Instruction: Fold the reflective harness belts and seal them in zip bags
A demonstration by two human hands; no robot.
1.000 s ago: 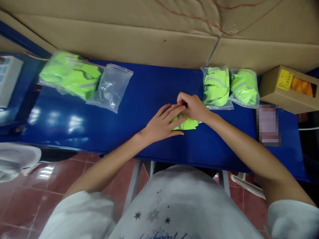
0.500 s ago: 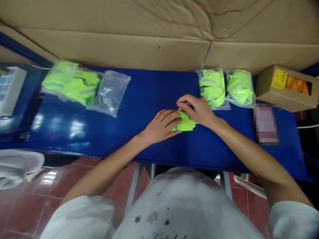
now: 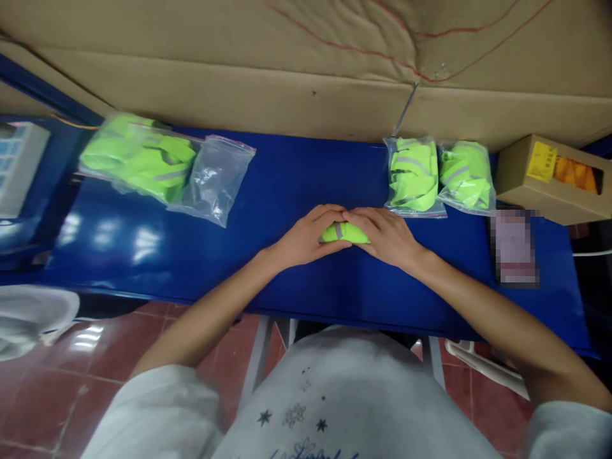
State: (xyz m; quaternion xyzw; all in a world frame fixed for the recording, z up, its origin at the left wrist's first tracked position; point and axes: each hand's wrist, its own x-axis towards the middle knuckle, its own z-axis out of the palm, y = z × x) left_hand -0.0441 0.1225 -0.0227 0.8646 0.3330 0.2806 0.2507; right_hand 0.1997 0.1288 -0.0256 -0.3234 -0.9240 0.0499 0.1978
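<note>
A small folded neon-green piece of fabric with a grey reflective strip lies on the blue table in front of me. My left hand curls round its left end and my right hand covers its right end, fingers pressed down on it. The fingertips of both hands meet over the top of the bundle.
Two sealed clear bags with green fabric lie to the right. At the left lie a bag full of green fabric and an empty clear bag. A cardboard box and a blurred flat object sit at right. Cardboard backs the table.
The flat green fabric has been folded into a tighter small bundle. Both hands have closed round it, the right hand coming down from the top edge onto the bundle.
</note>
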